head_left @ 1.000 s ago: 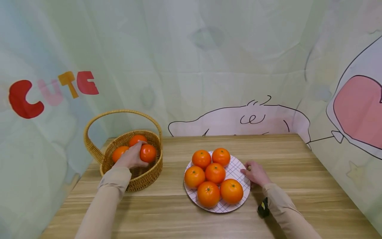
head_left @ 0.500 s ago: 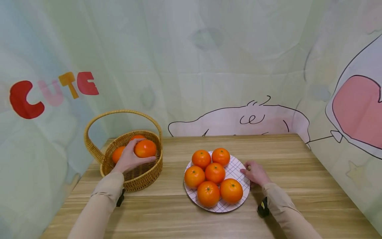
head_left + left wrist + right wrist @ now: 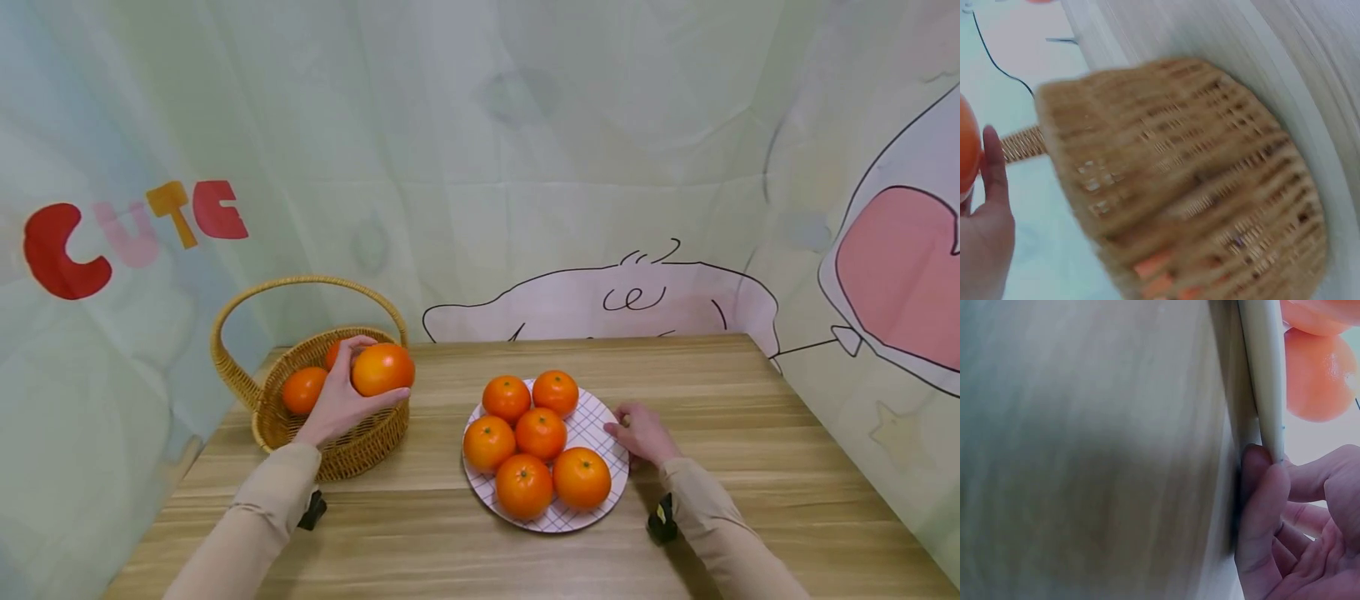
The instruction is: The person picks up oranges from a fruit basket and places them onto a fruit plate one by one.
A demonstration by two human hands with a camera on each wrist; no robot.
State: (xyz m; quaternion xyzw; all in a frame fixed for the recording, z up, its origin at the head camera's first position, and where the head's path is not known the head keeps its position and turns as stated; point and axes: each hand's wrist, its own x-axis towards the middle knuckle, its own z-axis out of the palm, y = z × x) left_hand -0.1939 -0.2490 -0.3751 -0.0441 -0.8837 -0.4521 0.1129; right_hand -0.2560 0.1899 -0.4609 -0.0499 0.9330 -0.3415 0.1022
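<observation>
While left hand (image 3: 341, 407) grips fruit (image 3: 384, 369); right hand (image 3: 643, 433) pinches plate edge (image 3: 616, 489); tabletop (image 3: 437, 433) between

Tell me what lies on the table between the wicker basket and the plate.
In the head view, only bare tabletop lies between the wicker basket and the plate; the left hand holds an orange fruit near the basket's right rim.

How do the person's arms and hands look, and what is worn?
The left sleeve and right sleeve are beige and creased. The left hand and right hand wear no gloves. A left black device and a right black device sit at the wrists; the right one shows a yellowish mark.
</observation>
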